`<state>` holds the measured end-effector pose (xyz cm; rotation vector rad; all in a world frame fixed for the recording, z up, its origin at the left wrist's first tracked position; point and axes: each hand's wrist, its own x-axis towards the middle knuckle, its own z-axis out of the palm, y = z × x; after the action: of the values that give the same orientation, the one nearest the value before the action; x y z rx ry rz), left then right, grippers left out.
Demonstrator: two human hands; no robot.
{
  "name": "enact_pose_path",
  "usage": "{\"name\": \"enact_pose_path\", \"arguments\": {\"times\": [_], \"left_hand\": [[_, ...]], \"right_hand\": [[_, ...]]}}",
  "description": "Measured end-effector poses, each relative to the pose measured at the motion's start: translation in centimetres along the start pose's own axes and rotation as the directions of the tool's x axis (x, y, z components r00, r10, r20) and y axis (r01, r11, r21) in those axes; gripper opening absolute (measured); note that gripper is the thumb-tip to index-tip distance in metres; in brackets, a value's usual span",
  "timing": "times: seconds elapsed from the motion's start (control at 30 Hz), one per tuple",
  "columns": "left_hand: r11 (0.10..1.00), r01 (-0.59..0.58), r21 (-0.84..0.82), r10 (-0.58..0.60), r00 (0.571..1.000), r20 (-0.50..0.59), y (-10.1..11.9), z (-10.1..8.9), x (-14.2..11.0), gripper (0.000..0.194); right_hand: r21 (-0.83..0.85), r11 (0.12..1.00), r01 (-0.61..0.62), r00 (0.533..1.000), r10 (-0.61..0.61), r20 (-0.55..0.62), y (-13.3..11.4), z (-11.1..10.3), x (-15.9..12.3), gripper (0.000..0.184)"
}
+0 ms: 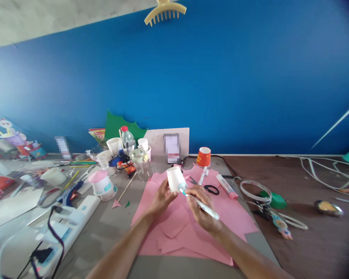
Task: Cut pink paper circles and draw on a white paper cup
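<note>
My left hand (162,197) is closed around the lower left side of a white paper cup (175,177), which it holds tilted above pink paper (174,228). In my right hand (202,207) is a white marker (207,210) with a blue tip end, gripped like a pen. Its tip meets the lower right side of the cup, where a light blue mark shows. Under both hands lie the overlapping pink sheets. Just beyond the right hand are a black ring-shaped band (211,189), scissors (192,180) partly hidden, and a white pen or cap (203,175).
A red paper cup (204,157) and a glue stick or tube (227,186) stand near the paper. On the left are a pink-topped cup (101,184), a glass jar (141,164), a glue gun (70,193) and a power strip (72,228). Cables (314,170) and a headband (256,192) lie right.
</note>
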<state>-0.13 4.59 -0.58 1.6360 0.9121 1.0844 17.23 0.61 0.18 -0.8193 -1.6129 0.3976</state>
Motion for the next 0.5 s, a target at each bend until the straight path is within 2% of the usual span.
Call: {"name": "enact_pose_path", "arguments": {"times": [0.33, 0.5], "left_hand": [[0.999, 0.004, -0.049, -0.004, 1.000, 0.007, -0.31, 0.07, 0.10, 0.071], [0.997, 0.021, -0.072, -0.021, 1.000, 0.002, 0.47, 0.13, 0.18, 0.071]], "right_hand": [[-0.047, 0.998, -0.032, 0.999, 0.032, -0.004, 0.14, -0.01, 0.21, 0.012], [-0.021, 0.991, -0.129, 0.991, 0.128, -0.041, 0.36, -0.37, 0.20, 0.015]]}}
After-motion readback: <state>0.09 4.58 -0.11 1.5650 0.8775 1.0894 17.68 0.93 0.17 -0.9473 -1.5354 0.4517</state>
